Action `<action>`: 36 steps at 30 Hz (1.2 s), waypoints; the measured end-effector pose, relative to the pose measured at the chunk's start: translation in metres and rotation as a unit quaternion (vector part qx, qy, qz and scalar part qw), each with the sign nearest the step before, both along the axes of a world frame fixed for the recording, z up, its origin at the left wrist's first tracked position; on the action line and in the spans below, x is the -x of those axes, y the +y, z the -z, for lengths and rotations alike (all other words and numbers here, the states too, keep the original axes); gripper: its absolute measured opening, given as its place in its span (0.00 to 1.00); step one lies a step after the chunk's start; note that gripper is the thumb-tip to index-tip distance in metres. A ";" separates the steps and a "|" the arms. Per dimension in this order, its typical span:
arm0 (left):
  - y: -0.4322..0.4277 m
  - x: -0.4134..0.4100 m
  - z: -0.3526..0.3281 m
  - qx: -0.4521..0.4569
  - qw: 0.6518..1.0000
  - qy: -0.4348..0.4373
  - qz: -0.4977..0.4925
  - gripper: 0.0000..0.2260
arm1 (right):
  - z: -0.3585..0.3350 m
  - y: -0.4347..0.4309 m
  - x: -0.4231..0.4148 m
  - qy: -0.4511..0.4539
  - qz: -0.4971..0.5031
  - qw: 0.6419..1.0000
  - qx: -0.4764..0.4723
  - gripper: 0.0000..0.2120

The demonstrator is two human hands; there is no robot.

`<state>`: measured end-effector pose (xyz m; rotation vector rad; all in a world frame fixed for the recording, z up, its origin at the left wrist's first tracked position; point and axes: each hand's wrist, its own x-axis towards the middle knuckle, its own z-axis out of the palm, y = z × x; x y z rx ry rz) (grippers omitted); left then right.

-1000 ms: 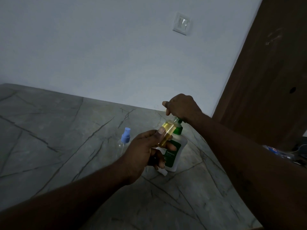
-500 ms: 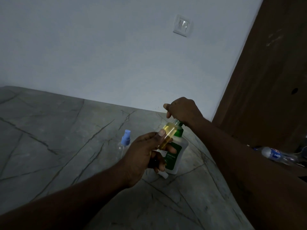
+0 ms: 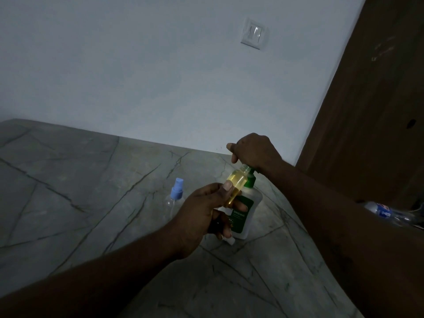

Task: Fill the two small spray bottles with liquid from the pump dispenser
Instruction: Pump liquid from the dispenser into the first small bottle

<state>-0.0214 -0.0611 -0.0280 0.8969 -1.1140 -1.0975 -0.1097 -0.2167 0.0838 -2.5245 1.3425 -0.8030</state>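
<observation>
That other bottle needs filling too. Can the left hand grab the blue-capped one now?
Probably not yet. The left hand grips the uncapped spray bottle of yellow liquid at the pump dispenser, so it is busy. The way is free, though: the blue-capped spray bottle stands close beside it, nothing between.

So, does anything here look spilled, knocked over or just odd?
No spill shows on the stone counter, though the light is dim. The one stray thing is a clear plastic bottle lying on its side at the far right, past the counter's edge. The blue-capped spray bottle stands upright.
</observation>
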 end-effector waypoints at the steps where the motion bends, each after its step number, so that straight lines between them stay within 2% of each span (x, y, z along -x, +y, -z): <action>1: 0.000 0.000 -0.001 0.001 1.000 0.001 0.002 0.21 | -0.002 0.001 0.000 -0.004 -0.005 1.000 0.005 0.21; 6: -0.001 0.000 -0.001 0.002 1.000 0.011 0.006 0.19 | -0.007 0.004 -0.002 -0.034 -0.019 0.999 0.000 0.21; 8: -0.001 0.000 0.001 0.003 1.000 0.011 0.013 0.18 | -0.007 0.003 0.000 -0.070 -0.031 0.996 -0.050 0.21; 13: -0.002 0.001 0.002 0.006 1.000 0.014 0.016 0.23 | -0.002 -0.002 0.009 -0.182 -0.045 0.965 -0.182 0.21; 20: -0.002 0.001 0.004 0.003 1.000 0.016 0.011 0.19 | 0.004 0.009 0.020 -0.254 -0.063 0.940 -0.220 0.26; 25: -0.001 0.003 0.003 0.002 0.999 0.032 0.007 0.20 | 0.018 0.018 0.033 -0.315 -0.068 0.923 -0.212 0.28; 29: -0.002 0.003 0.004 0.002 0.999 0.042 0.004 0.22 | 0.045 0.026 0.051 -0.383 -0.096 0.886 -0.242 0.29; 31: -0.002 0.004 0.005 0.003 0.999 0.046 0.000 0.23 | 0.066 0.032 0.060 -0.389 -0.114 0.879 -0.250 0.28; 36: -0.003 0.005 0.005 0.001 0.999 0.040 -0.022 0.23 | 0.109 0.040 0.073 -0.343 -0.183 0.889 -0.242 0.25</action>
